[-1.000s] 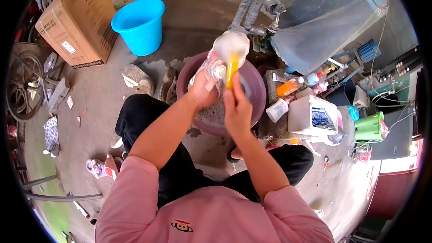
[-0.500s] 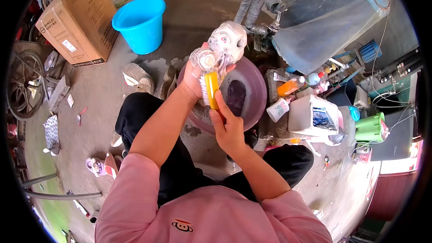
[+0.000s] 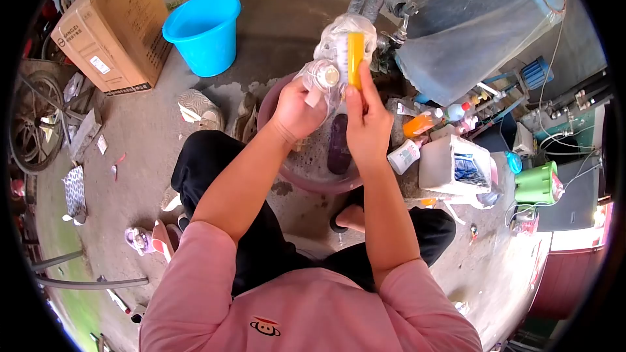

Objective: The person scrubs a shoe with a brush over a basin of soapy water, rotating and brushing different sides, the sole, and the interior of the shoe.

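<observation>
R hand (image 3: 370, 114) grips yellow brush (image 3: 355, 58), long axis pointing away, bristles (image 3: 343, 53) leftward, over sudsy white item (can't ID it) in L hand's (image 3: 301, 111) grip.

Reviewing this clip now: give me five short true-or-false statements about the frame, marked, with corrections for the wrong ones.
1. The right hand holds a yellow brush. True.
2. The left hand is empty. False: it holds a pale soapy item.
3. A dark item lies in the purple basin. True.
4. The blue bucket stands to the right of the basin in the image. False: it stands to the left.
5. The cardboard box is to the left of the blue bucket in the image. True.
</observation>
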`<state>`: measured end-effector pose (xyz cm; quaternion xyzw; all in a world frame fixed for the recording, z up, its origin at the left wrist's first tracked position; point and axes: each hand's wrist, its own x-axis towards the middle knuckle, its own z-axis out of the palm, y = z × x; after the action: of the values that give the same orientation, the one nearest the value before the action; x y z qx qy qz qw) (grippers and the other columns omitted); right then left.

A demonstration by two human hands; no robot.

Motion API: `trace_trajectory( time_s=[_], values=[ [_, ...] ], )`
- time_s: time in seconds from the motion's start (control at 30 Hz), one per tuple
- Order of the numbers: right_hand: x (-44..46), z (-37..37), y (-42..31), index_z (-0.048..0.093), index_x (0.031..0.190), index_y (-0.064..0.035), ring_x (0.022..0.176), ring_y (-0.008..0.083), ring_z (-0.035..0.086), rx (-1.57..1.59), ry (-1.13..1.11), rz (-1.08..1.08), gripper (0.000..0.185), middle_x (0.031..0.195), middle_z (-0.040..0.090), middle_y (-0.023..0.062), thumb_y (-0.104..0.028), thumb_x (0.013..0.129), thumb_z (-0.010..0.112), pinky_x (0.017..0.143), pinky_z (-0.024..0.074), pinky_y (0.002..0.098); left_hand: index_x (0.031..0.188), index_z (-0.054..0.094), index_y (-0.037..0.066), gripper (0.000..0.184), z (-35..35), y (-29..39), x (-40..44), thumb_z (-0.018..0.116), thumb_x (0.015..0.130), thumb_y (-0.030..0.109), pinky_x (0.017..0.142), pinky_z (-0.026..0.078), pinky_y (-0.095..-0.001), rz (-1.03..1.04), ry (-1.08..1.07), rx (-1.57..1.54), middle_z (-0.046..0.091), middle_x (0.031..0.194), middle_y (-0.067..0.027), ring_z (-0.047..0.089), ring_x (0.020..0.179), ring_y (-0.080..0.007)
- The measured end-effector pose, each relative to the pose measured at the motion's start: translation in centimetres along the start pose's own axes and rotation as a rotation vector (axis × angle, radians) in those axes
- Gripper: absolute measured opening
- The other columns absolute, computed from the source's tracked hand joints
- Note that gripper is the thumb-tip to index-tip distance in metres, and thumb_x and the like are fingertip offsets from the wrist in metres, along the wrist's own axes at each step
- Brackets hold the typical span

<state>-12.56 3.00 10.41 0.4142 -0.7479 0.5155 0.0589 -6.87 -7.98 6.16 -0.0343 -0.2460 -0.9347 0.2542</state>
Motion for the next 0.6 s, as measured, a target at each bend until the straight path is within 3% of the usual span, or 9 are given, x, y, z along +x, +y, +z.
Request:
trace_trajectory(
  time_s=[0.07, 0.2, 0.27, 0.4, 0.43, 0.5, 0.57, 0.6],
  values=[
    [1.0, 0.2, 0.1, 0.045, 0.123, -0.0089, 0.060, 0.0065, 0.044, 0.039, 0.077, -0.053, 0.039, 0.072, 0.057, 0.0057, -0.015, 0.085, 0.053, 0.055, 0.0407, 0.0228, 0.115, 0.045, 0.000, 0.038, 0.0, 0.0, 0.2, 0.044, 0.084, 0.021, 0.091, 0.038, -0.0381, 0.006, 0.058, 0.072, 0.051, 0.113, -0.0122, 0.051, 0.102, -0.0234],
    [-0.7, 0.6, -0.4, 0.045, 0.123, -0.0094, 0.054, 0.0209, 0.059, -0.001, -0.008, -0.123, 0.043, 0.074, 0.060, 0.0177, -0.012, 0.082, 0.056, 0.051, 0.0442, 0.0284, 0.116, 0.044, 0.000, 0.040, 0.0, 1.0, 0.4, 0.050, 0.082, 0.020, 0.093, 0.038, -0.0388, 0.062, 0.028, 0.061, 0.051, 0.114, -0.0126, 0.050, 0.104, -0.0253],
    [-3.5, 1.8, 0.5, 0.045, 0.122, -0.0056, 0.059, 0.0155, 0.060, 0.204, -0.098, -0.027, 0.042, 0.086, 0.059, 0.0226, -0.010, 0.082, 0.056, 0.056, 0.0454, 0.0247, 0.116, 0.043, -0.001, 0.042, -0.9, 1.7, 0.6, 0.053, 0.081, 0.019, 0.094, 0.037, -0.0393, 0.148, -0.059, 0.035, 0.051, 0.114, -0.0133, 0.049, 0.105, -0.0265],
    [-4.6, 1.3, 1.5, 0.046, 0.122, -0.0070, 0.054, 0.0167, 0.058, 0.101, -0.044, -0.122, 0.042, 0.076, 0.060, 0.0191, -0.011, 0.082, 0.056, 0.053, 0.0446, 0.0256, 0.119, 0.039, -0.001, 0.047, 0.6, 2.1, 0.2, 0.056, 0.079, 0.018, 0.095, 0.037, -0.0408, 0.031, -0.108, -0.077, 0.048, 0.117, -0.0156, 0.050, 0.105, -0.0281],
    [-4.2, 0.8, 1.7, 0.047, 0.122, -0.0074, 0.053, 0.0172, 0.058, 0.067, -0.020, -0.144, 0.041, 0.074, 0.060, 0.0181, -0.011, 0.082, 0.056, 0.052, 0.0443, 0.0259, 0.121, 0.037, 0.000, 0.044, -0.4, 1.1, -0.2, 0.052, 0.082, 0.015, 0.091, 0.041, -0.0373, 0.121, -0.143, 0.166, 0.048, 0.115, -0.0140, 0.052, 0.101, -0.0247],
    [-2.0, -0.3, 1.5, 0.047, 0.122, -0.0085, 0.051, 0.0184, 0.056, 0.018, 0.026, -0.152, 0.042, 0.069, 0.059, 0.0168, -0.010, 0.081, 0.057, 0.051, 0.0439, 0.0269, 0.121, 0.036, 0.000, 0.041, 0.8, 0.3, -0.5, 0.048, 0.084, 0.013, 0.086, 0.043, -0.0328, -0.025, 0.065, 0.244, 0.050, 0.111, -0.0119, 0.053, 0.097, -0.0209],
    [-0.6, -0.7, 1.6, 0.047, 0.121, -0.0094, 0.049, 0.0192, 0.055, -0.012, 0.036, -0.148, 0.042, 0.065, 0.057, 0.0160, -0.010, 0.081, 0.057, 0.050, 0.0434, 0.0278, 0.118, 0.039, 0.001, 0.034, 1.0, -0.9, -0.3, 0.043, 0.086, 0.011, 0.074, 0.046, -0.0261, -0.036, 0.100, 0.166, 0.055, 0.099, -0.0080, 0.056, 0.086, -0.0155],
    [-0.2, -0.7, 1.7, 0.048, 0.121, -0.0099, 0.048, 0.0193, 0.054, -0.019, 0.025, -0.138, 0.042, 0.064, 0.057, 0.0158, -0.010, 0.081, 0.057, 0.050, 0.0432, 0.0283, 0.118, 0.040, 0.001, 0.034, 1.1, -0.7, -0.4, 0.043, 0.086, 0.012, 0.065, 0.044, -0.0254, -0.061, 0.119, 0.294, 0.055, 0.093, -0.0083, 0.055, 0.079, -0.0146]
  ],
)
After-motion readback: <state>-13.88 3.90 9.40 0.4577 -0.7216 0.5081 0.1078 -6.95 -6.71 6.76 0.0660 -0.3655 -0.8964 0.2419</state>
